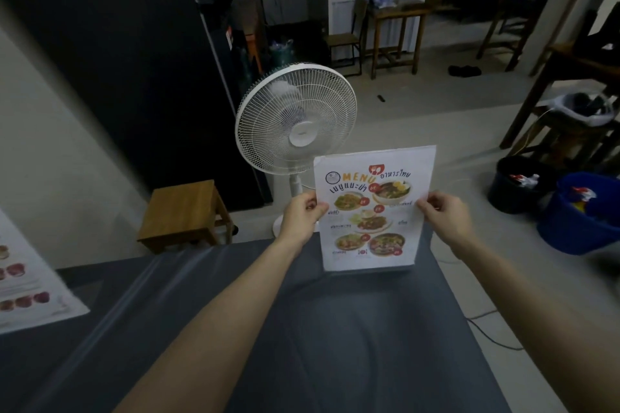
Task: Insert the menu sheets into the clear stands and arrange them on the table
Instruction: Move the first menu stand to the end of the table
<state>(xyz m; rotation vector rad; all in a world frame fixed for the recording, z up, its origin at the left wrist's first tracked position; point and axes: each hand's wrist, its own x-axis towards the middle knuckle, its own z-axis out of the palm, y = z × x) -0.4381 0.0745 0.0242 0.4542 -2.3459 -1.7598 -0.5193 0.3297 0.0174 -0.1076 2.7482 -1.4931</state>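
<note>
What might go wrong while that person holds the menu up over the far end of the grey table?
1. The menu stand is held upright near the far edge of the grey table; set down there, it might tip off onto the floor.
2. The left hand and right hand pinch only its side edges, so the smooth plastic may slip from that grip.
3. The white fan stands just behind; if it is running, air could topple a light stand.

The menu sheet (372, 208) is glossy printed paper; the counter (335, 329) wears smooth grey cloth; the stool (184, 208) is matt wood.
</note>
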